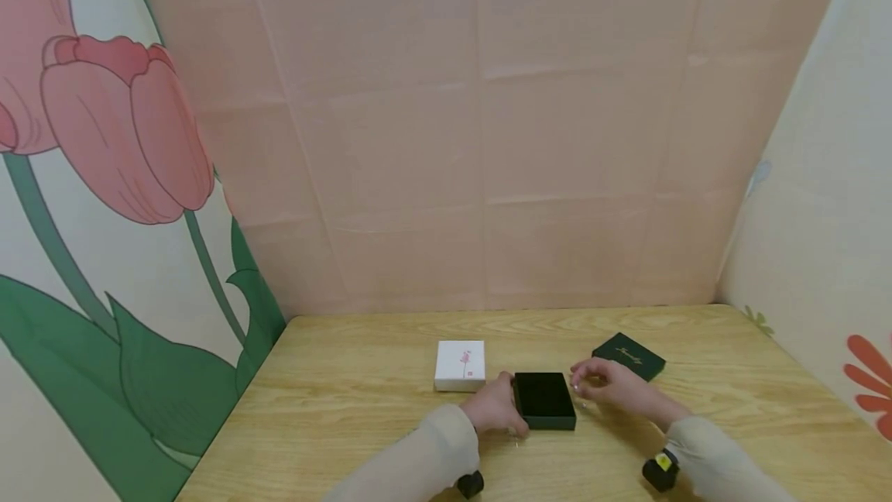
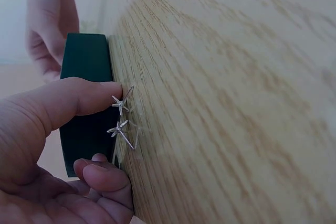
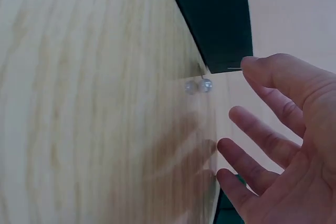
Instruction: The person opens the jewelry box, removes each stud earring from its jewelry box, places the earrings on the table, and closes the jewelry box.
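My left hand (image 1: 496, 405) grips the left side of an open dark green jewelry box (image 1: 547, 423) with a black inside. In the left wrist view its thumb presses the box's side, with other fingers curled at the far corner. Two silver flower-shaped earrings (image 2: 118, 128) lie on the table beside that thumb. My right hand (image 1: 606, 384) is just right of the box, thumb and forefinger together, pinching a small stud earring (image 3: 234, 68) whose thin pin sticks out; its other fingers spread loosely. A pearl stud earring (image 3: 206, 85) lies on the table below the box's edge.
The dark green box lid (image 1: 629, 356) with gold lettering lies behind my right hand. A white box (image 1: 460, 362) with a pink flower print stands left of the green box. The wooden table (image 1: 362, 378) ends at a pink cloth backdrop (image 1: 418, 177).
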A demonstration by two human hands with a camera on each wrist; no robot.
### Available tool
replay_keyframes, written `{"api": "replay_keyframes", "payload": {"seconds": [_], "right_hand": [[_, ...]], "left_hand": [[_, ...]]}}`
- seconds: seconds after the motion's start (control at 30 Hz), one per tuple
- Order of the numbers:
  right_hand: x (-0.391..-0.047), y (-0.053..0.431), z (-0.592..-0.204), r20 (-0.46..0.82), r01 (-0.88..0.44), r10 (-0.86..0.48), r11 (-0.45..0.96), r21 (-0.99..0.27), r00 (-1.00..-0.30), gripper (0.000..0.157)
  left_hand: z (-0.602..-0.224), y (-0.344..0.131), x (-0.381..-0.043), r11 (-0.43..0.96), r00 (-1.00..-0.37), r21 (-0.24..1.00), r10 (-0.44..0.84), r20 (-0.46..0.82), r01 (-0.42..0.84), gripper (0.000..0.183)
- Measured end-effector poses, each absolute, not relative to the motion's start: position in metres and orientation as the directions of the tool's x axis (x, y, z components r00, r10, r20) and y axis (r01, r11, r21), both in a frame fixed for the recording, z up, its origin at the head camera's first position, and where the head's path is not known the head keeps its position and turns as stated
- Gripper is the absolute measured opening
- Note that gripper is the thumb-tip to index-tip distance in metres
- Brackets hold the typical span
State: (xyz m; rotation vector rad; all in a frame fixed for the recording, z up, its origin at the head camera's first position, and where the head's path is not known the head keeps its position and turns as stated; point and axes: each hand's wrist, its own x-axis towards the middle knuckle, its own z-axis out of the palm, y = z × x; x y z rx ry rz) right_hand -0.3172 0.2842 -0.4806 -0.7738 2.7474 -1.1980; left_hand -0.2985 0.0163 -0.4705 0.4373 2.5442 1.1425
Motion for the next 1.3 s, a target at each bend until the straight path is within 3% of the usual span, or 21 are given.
{"api": "replay_keyframes", "payload": {"seconds": [1.3], "right_hand": [[-0.3132,0.2801,-0.4854,0.114,-0.406,-0.444,0.647,-0.645,-0.889,0.010]], "left_hand": [[-0.4655,0.0168,-0.2947,0.643,-0.903,0.753,0.396,-0.167,0.142,0.089]]}}
